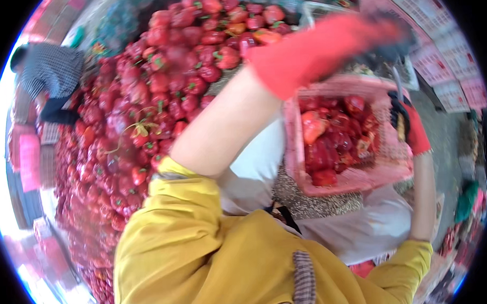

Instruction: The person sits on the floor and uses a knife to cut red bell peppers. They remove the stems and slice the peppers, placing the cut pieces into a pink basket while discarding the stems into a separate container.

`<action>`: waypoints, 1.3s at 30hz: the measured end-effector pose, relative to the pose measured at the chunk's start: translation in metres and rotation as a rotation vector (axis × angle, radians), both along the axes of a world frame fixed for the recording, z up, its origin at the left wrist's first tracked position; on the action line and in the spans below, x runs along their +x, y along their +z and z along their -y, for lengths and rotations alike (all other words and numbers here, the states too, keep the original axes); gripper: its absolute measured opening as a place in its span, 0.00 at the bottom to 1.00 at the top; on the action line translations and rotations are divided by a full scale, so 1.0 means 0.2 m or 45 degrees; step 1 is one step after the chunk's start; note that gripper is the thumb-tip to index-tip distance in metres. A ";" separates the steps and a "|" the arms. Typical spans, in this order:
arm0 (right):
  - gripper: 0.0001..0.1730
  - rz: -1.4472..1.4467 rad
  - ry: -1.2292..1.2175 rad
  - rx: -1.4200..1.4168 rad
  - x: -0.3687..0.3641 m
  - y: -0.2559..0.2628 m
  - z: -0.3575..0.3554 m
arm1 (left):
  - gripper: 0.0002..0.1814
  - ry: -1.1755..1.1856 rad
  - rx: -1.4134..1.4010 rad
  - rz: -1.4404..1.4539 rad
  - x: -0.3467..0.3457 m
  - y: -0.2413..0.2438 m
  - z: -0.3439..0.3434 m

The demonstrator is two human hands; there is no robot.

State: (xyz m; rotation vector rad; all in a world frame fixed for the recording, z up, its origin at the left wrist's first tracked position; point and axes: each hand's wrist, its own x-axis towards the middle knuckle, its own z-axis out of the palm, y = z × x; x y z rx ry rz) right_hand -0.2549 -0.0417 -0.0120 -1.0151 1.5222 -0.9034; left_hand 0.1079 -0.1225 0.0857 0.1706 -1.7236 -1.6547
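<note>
My left hand (379,34), in a red glove with a dark palm, is stretched out to the upper right above a white crate (412,73). Motion blurs its fingers, so whether they hold anything is unclear. At the right side of a pink plastic crate (353,184), my right hand (412,124) wears a similar red and black glove. It grips a knife (400,128) by its light-coloured handle, the blade pointing up and away. Red bell peppers (332,140), some apparently cut, lie inside the pink crate between my knees.
A large heap of red bell peppers (155,86) spreads across the left. Beyond it a person (52,70) in a checked shirt bends down. Pink and white crates (447,57) are stacked at the right. Pale seeds (311,202) cover the floor below the pink crate.
</note>
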 end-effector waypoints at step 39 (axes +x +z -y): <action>0.25 -0.061 0.230 -0.284 0.26 0.25 0.08 | 0.12 1.056 0.520 0.251 1.93 -1.29 -0.38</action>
